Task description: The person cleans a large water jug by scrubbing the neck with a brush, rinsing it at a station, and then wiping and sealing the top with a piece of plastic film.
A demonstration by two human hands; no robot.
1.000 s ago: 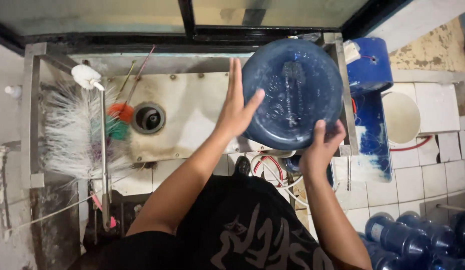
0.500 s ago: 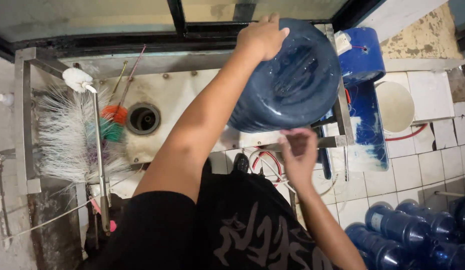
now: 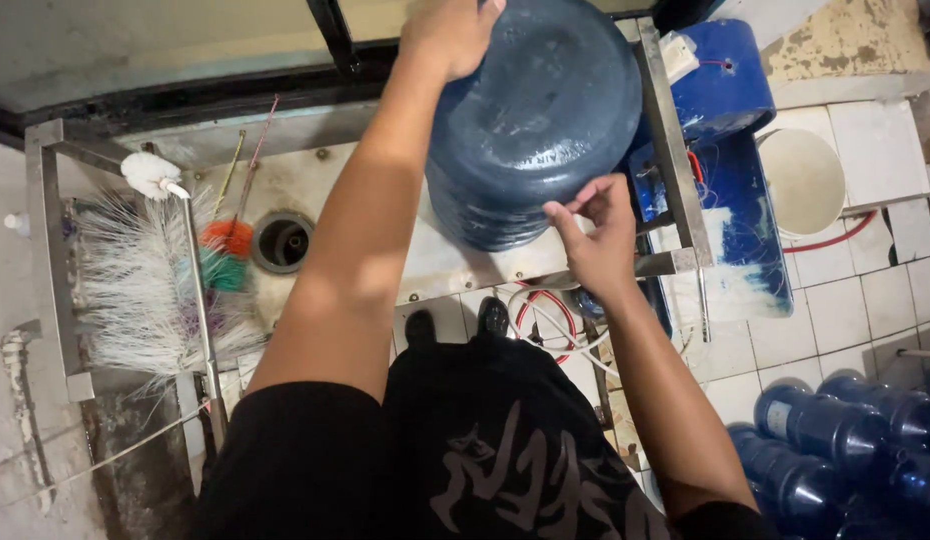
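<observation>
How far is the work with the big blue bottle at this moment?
Done: the big blue bottle is up on the metal wash stand. In hand: the left hand grips its far end and the right hand touches its near side. Left: it is tilted, not set down; the brushes lie untouched, and more bottles wait on the floor.

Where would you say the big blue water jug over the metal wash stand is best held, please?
Grip the big blue water jug at both ends, as the hands do: left hand over the far rim from above, right hand against the ribbed near side. Its wide, smooth, rounded body is tilted and seems to offer no handle.
</observation>
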